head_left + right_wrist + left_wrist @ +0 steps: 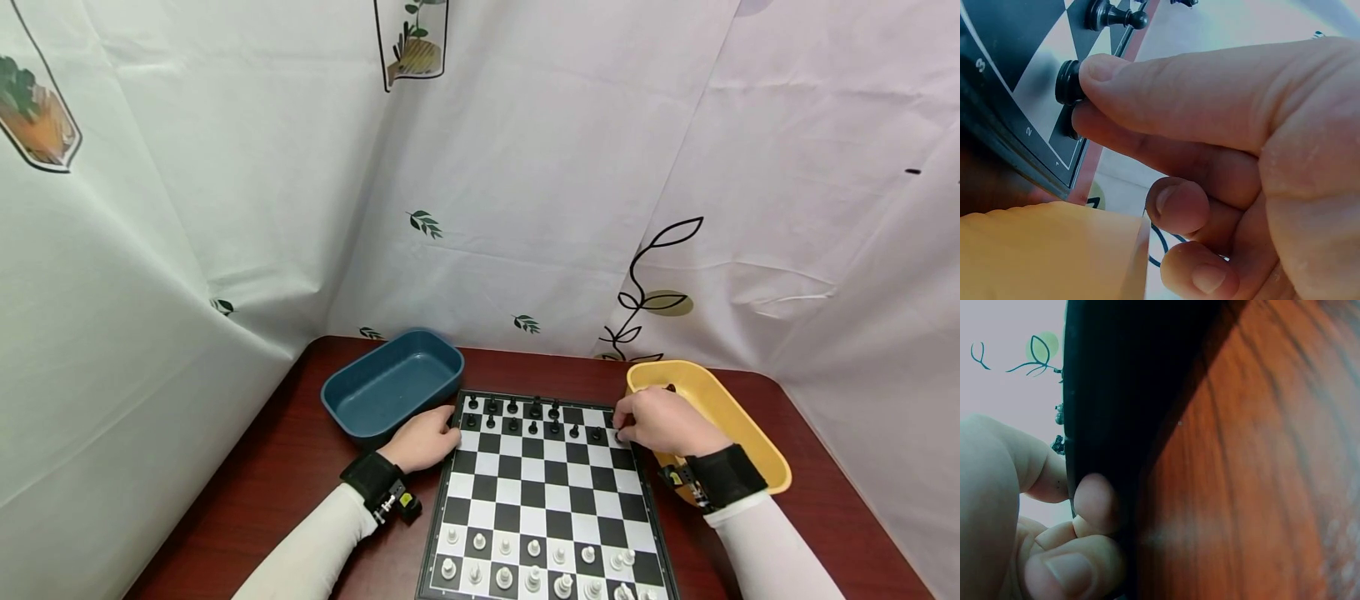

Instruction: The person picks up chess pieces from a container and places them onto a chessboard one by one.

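Where the head view looks down on the desk (247, 492), a chessboard (543, 492) is seen between a blue tray (390, 383) and a yellow tray (738, 425). The left hand (423, 439) is rested against the board's far left edge, and the right hand (660, 421) is set at the far right corner, among the black pieces.

In the left wrist view, the fingers (1094, 503) are curled round the board's dark rim, so the board is steadied.

In the right wrist view, a black pawn (1069, 84) on a corner square is pinched between thumb and forefinger (1166, 87), the other fingers being tucked in. The step is judged best done if the pawn is kept upright, held low on its stem, and moved clear of the neighbouring pawn (1113, 15) while the board is held firm.
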The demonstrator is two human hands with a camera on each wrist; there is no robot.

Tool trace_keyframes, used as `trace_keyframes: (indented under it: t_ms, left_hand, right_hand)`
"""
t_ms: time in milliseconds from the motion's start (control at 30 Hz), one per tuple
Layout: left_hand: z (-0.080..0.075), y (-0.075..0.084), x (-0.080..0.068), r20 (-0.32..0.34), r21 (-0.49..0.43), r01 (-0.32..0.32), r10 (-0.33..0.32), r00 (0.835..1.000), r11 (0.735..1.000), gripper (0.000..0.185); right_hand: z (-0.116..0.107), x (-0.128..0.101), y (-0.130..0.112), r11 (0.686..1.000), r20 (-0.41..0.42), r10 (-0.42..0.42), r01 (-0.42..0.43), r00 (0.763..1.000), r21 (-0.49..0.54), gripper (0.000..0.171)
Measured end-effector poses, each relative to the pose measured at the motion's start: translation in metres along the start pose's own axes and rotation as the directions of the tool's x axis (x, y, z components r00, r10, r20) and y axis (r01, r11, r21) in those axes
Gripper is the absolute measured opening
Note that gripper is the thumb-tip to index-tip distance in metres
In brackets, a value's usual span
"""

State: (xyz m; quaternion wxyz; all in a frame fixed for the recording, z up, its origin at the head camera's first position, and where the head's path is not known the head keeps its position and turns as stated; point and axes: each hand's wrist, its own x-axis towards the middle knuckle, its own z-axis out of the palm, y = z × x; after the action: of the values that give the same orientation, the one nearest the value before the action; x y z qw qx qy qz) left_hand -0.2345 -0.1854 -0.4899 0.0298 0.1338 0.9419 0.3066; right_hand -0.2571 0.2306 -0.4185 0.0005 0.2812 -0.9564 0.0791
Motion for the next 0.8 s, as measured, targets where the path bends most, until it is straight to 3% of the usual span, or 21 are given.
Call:
trace_keyframes:
  t_ms: [633, 800]
  left_hand:
    - [0.0010, -0.0019, 0.0011, -0.002, 0.003, -0.009, 0.009, 1.000, 1.000, 0.040]
    - [-0.0008, 0.0006, -0.0001, -0.006, 0.004, -0.008, 0.008, 1.000, 1.000, 0.040]
  right_hand:
    - [0.0009, 0.0017, -0.0011, 0.999, 0.035, 0.050, -0.050, 0.998, 0.004, 0.018]
    - [-0.0009, 0.0022, -0.0003, 1.000, -0.025, 0.014, -0.014, 1.000, -0.005, 0.014]
